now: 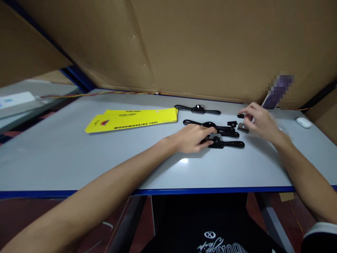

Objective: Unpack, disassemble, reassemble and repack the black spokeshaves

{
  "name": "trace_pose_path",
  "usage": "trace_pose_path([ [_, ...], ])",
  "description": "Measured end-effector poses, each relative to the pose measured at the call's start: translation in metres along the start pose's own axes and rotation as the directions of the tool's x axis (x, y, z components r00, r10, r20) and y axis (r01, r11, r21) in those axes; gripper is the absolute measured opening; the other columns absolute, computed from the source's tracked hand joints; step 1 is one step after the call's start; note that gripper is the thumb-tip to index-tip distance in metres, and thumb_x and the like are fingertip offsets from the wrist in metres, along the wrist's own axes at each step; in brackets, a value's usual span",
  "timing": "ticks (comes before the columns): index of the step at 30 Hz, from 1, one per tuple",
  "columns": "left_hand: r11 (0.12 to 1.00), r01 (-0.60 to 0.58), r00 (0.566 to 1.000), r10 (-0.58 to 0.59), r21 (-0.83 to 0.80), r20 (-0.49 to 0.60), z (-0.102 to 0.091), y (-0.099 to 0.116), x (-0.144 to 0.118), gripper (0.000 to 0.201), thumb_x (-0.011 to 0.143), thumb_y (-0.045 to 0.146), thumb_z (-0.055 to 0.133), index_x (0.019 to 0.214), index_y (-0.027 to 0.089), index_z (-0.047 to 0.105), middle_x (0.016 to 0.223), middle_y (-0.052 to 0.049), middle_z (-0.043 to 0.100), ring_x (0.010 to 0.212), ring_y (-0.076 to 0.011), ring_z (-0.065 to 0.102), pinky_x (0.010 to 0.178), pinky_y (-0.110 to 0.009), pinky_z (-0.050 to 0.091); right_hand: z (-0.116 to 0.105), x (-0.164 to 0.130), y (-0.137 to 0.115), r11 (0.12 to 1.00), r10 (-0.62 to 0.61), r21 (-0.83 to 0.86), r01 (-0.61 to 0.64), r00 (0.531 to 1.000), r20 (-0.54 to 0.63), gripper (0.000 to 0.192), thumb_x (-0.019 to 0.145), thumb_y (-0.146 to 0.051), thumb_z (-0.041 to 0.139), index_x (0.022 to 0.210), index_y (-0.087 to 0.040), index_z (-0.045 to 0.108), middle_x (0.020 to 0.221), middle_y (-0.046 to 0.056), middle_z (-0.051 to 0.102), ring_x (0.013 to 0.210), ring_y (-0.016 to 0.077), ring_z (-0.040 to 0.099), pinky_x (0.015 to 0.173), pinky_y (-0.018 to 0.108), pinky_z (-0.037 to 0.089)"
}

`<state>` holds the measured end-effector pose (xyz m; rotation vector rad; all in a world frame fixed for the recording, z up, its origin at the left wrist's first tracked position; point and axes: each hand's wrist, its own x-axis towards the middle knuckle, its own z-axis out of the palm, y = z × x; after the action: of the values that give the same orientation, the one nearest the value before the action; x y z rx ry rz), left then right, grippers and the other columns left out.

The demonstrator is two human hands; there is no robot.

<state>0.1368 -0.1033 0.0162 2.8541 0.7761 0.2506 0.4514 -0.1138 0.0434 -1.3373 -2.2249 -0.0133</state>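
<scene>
A black spokeshave lies nearest the front of the table, with a metal blade and a small black cap at its middle. My left hand is closed around its left part, thumb and fingers at the body, hiding the left handle. Just behind it lie more black spokeshave bodies, partly covered by my fingers. My right hand is over the small parts, thumb and index finger curved and apart. A small black cap is by its fingertips; another black cap and a metal blade lie close by.
Another spokeshave lies farther back. Yellow printed cards are stacked at left. A phone-like device, partly pixelated, leans at the back right near clear plastic. A white rounded case sits at far right. Cardboard walls enclose the table's back.
</scene>
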Motion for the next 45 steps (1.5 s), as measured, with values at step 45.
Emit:
trace_pose_path([
  [45, 1.000, -0.006, 1.000, 0.006, -0.013, -0.017, 0.002, 0.000, 0.002, 0.046, 0.102, 0.042, 0.045, 0.133, 0.015, 0.065, 0.088, -0.009, 0.075, 0.077, -0.0276, 0.070, 0.066, -0.038, 0.043, 0.042, -0.016, -0.062, 0.861, -0.429, 0.323, 0.392, 0.902, 0.049, 0.021, 0.102, -0.010, 0.057, 0.103, -0.021, 0.075, 0.096, 0.007, 0.075, 0.082, 0.0192, 0.069, 0.072, 0.037, 0.056],
])
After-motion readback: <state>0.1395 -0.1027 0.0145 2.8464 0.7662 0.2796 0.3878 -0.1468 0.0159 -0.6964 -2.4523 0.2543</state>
